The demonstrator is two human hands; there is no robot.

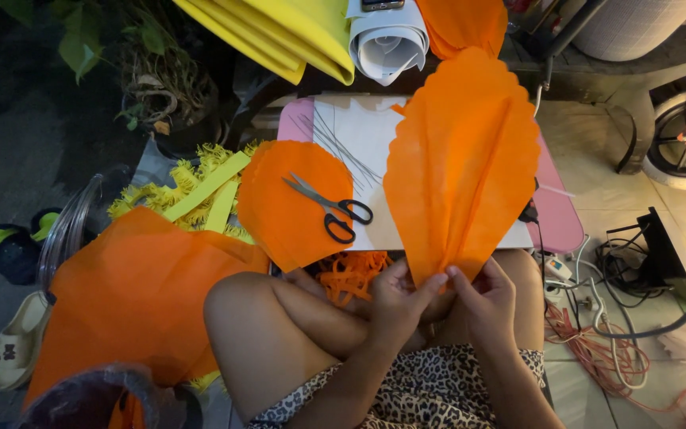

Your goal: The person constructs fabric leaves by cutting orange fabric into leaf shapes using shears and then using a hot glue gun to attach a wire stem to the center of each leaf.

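Already I see the orange scalloped petal [460, 159] cut and pleated, its base pinched between my left hand [395, 306] and right hand [487, 298], fingers closed on it. Unbound yet, I judge. Scissors [331, 208] lie left on another orange petal [295, 199], above the tabletop [561, 218].

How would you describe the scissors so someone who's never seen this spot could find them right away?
Start at the low pink table in front of the seated person. On its left side lies a rounded orange sheet, and the scissors rest on top of it. They are the only metal tool there, with silver blades and black loop handles.
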